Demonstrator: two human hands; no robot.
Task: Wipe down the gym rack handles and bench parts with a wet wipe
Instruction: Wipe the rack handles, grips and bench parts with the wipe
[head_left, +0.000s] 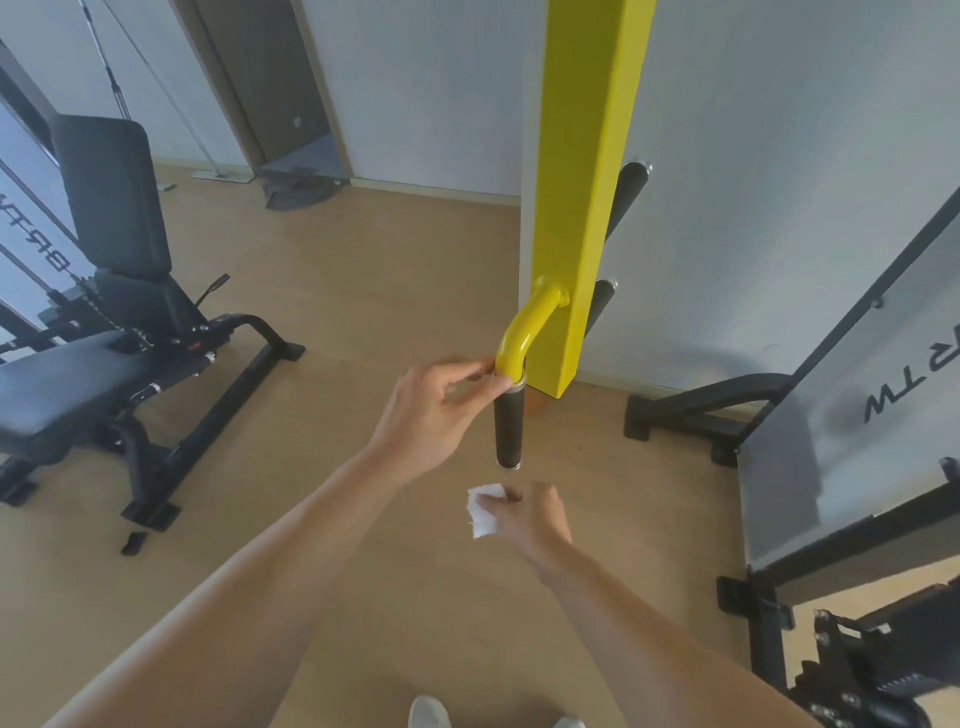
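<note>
A yellow rack post (592, 156) carries a curved yellow arm that ends in a black foam handle (508, 428) pointing toward me. My left hand (436, 410) pinches the metal collar at the top of that handle with fingertips and thumb. My right hand (530, 514) sits just below the handle's near end, shut on a crumpled white wet wipe (484, 512), which does not touch the handle. Two more black handles (631, 192) stick out behind the post. A black adjustable bench (104, 322) stands at the left.
A black rack frame with a grey panel (852, 395) fills the right side, its feet on the wooden floor. Black metal bench hardware (857, 670) lies at the bottom right. A doorway and a grey mat (296, 189) are at the back. My shoes show at the bottom edge.
</note>
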